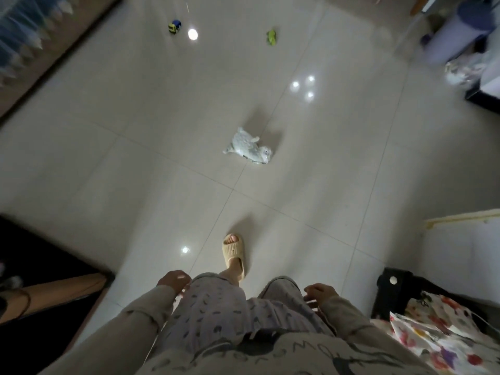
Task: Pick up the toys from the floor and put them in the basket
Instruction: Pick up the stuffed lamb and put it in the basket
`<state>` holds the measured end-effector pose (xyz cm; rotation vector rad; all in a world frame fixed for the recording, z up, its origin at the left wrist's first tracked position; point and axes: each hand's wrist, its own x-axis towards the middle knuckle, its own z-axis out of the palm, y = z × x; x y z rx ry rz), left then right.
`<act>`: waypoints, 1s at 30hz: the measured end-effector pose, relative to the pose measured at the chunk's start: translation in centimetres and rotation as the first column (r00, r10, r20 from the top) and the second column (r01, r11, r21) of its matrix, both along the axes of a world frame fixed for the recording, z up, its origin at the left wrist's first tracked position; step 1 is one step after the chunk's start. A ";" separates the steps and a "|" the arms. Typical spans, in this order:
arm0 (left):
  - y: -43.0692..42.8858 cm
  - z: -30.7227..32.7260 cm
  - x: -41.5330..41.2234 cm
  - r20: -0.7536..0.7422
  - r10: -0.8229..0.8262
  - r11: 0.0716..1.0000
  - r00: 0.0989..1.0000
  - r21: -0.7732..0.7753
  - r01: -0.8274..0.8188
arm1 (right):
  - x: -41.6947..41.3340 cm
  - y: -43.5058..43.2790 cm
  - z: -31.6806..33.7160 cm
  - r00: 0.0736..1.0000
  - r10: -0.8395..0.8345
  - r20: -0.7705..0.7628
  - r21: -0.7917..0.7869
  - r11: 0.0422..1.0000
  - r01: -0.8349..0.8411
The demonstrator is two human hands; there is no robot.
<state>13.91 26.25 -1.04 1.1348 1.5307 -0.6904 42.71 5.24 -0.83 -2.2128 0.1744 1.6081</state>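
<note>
A white plush animal (249, 146) lies on its side in the middle of the tiled floor. Farther off lie a small yellow-and-blue toy truck (174, 27) and a green toy (271, 37). My left hand (173, 280) hangs by my left thigh with its fingers loosely curled and nothing in it. By my right thigh, my right hand (320, 293) has its fingers apart and is empty. Both hands are well short of the plush toy. No basket is recognisable in view.
One foot in a beige slipper (234, 253) is stepped forward. A dark piece of furniture (40, 269) is at lower left, a flowered bag (438, 331) and black object at lower right, a white cabinet (465, 239) at right, bins and clutter (454, 41) at top right.
</note>
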 end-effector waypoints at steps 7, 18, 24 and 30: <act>13.0 2.1 7.2 0.170 0.057 0.991 0.984 0.112 -0.077 | 3.3 5.0 0.0 0.942 0.334 0.042 -0.192 0.928 -0.320; 15.9 0.5 9.3 0.074 0.168 0.985 0.983 0.023 -0.170 | 10.0 19.3 2.3 0.617 0.783 -0.075 -0.307 0.571 -0.761; 18.1 -0.1 11.7 -0.111 0.117 0.991 0.987 -0.057 -0.124 | 18.8 27.4 0.8 0.947 0.316 0.050 -0.063 0.948 -0.313; 24.7 1.4 19.0 -0.056 0.407 0.912 0.912 -0.022 -0.409 | 25.4 35.9 0.5 0.995 0.102 0.005 0.031 0.994 -0.102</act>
